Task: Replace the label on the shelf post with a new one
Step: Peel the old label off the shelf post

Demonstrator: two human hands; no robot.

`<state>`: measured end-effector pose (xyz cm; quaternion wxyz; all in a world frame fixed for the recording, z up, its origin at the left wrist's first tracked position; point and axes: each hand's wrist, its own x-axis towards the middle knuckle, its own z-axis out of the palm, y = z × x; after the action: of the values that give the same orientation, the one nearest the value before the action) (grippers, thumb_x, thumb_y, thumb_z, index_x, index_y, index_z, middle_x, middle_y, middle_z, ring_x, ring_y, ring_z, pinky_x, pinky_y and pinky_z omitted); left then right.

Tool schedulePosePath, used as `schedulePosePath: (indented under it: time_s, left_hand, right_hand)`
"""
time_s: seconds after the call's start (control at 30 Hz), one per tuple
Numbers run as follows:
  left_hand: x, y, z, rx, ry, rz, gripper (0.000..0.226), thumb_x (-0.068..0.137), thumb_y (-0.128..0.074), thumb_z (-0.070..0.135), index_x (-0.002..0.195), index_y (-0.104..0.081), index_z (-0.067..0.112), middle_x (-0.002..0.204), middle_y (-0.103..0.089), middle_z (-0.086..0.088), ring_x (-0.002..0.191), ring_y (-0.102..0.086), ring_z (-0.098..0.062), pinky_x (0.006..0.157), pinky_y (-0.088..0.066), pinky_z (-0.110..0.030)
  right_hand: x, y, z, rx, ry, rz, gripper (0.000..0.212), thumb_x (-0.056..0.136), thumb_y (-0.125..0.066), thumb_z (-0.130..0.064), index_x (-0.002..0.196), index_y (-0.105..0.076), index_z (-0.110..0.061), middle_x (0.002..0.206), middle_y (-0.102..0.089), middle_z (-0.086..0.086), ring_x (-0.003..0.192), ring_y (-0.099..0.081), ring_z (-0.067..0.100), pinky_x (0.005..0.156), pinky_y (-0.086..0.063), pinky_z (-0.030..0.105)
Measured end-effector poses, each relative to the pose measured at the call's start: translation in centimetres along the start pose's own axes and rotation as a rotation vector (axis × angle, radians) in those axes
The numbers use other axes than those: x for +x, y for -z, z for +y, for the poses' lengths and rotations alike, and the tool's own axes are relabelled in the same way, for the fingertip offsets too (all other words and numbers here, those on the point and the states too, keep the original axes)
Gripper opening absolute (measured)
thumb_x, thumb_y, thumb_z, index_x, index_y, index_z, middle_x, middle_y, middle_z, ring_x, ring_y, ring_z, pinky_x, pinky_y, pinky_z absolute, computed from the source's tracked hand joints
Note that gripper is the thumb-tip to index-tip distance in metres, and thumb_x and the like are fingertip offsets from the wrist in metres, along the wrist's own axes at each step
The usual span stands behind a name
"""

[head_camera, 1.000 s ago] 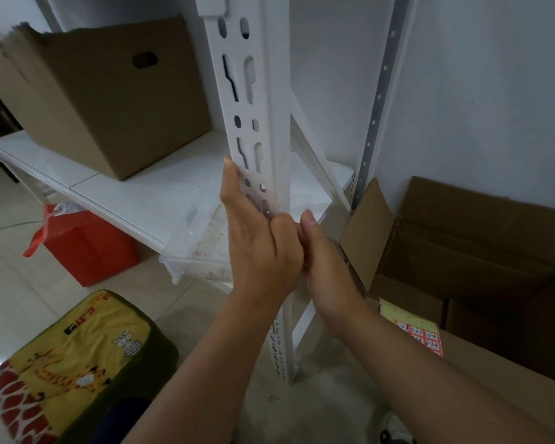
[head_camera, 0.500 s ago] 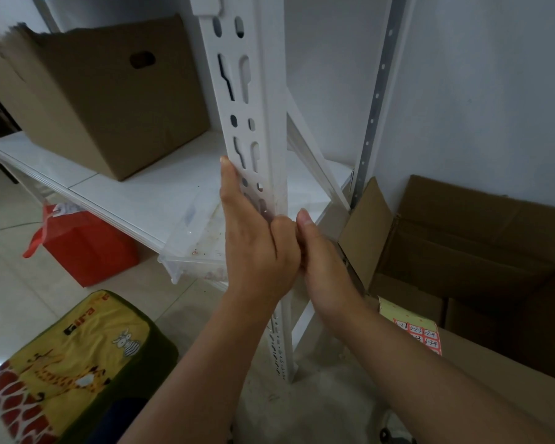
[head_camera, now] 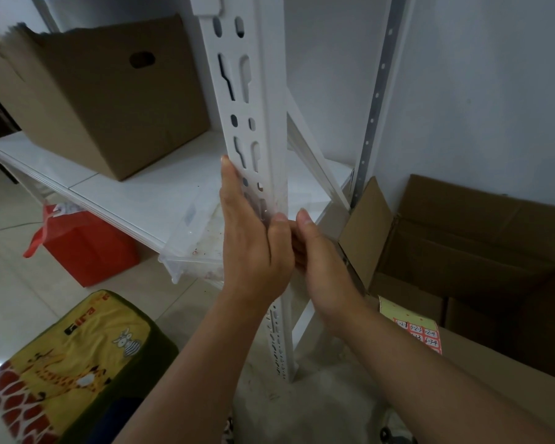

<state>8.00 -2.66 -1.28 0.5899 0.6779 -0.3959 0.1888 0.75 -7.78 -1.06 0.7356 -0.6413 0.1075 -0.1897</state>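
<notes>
Shelf post (head_camera: 269, 129) runs 12-to-6. Left hand (head_camera: 253, 248) flat, fingers straight, pressed on its front face. Right hand (head_camera: 321, 261) touches the corner at 3 o'clock; grip hidden, cannot tell. Label sheet (head_camera: 414, 325) at 4 o'clock, nearer the right.

Both bare forearms reach up to the white shelf post (head_camera: 257, 129). The left hand (head_camera: 253, 245) lies flat against its slotted face, fingers straight and pointing upward. The right hand (head_camera: 321, 261) sits just right of the post, touching the left, its fingertips hidden.
</notes>
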Motion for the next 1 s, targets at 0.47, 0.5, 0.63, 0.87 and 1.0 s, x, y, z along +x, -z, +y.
schedulePosePath:
  time_s: [0.47, 0.5, 0.63, 0.87, 1.0]
  left_hand:
    - [-0.1, -0.4, 0.2, -0.038, 0.044, 0.032, 0.076, 0.085, -0.045, 0.006, 0.148, -0.003, -0.005, 0.154, -0.016, -0.004, 0.137, -0.026, 0.001, 0.108, -0.030, -0.014]
    - [0.0, -0.5, 0.5, -0.042, 0.064, 0.061, 0.072, 0.087, -0.044, 0.009, 0.148, -0.006, -0.004, 0.151, -0.021, -0.009, 0.129, -0.033, 0.004, 0.102, -0.035, -0.012]
    - [0.1, -1.0, 0.7, -0.042, 0.082, 0.109, 0.066, 0.090, -0.042, 0.007, 0.147, -0.010, -0.002, 0.138, -0.023, 0.004, 0.113, -0.036, 0.022, 0.086, -0.036, -0.001]
    - [-0.2, -1.3, 0.1, 0.013, 0.070, 0.084, 0.073, 0.089, -0.046, -0.004, 0.148, -0.004, -0.003, 0.135, -0.007, 0.026, 0.119, -0.019, 0.031, 0.093, -0.025, 0.004]
    - [-0.4, -1.2, 0.0, 0.039, 0.040, 0.075, 0.076, 0.087, -0.049, -0.010, 0.147, -0.003, -0.007, 0.133, -0.006, 0.031, 0.121, -0.018, 0.029, 0.097, -0.024, 0.002]
  right_hand:
    - [0.0, -0.1, -0.1, -0.041, -0.033, 0.004, 0.045, 0.092, -0.025, -0.050, 0.107, -0.063, -0.032, 0.090, -0.071, -0.024, 0.096, -0.062, -0.012, 0.078, -0.046, 0.005]
    - [0.0, -0.1, -0.1, -0.050, -0.037, 0.006, 0.041, 0.096, -0.024, -0.047, 0.103, -0.063, -0.035, 0.087, -0.071, -0.026, 0.094, -0.062, -0.013, 0.075, -0.046, 0.004]
    - [0.1, 0.1, -0.1, -0.063, -0.041, 0.024, 0.041, 0.101, -0.023, -0.041, 0.098, -0.063, -0.036, 0.080, -0.071, -0.027, 0.086, -0.063, -0.015, 0.068, -0.046, 0.003]
    - [0.1, 0.0, 0.0, -0.053, -0.032, 0.025, 0.042, 0.101, -0.024, -0.042, 0.099, -0.066, -0.035, 0.088, -0.073, -0.021, 0.094, -0.065, -0.008, 0.076, -0.048, 0.007]
    - [-0.1, -0.1, -0.1, -0.035, -0.026, 0.015, 0.041, 0.101, -0.024, -0.042, 0.099, -0.065, -0.035, 0.089, -0.073, -0.022, 0.097, -0.064, -0.008, 0.079, -0.048, 0.007]
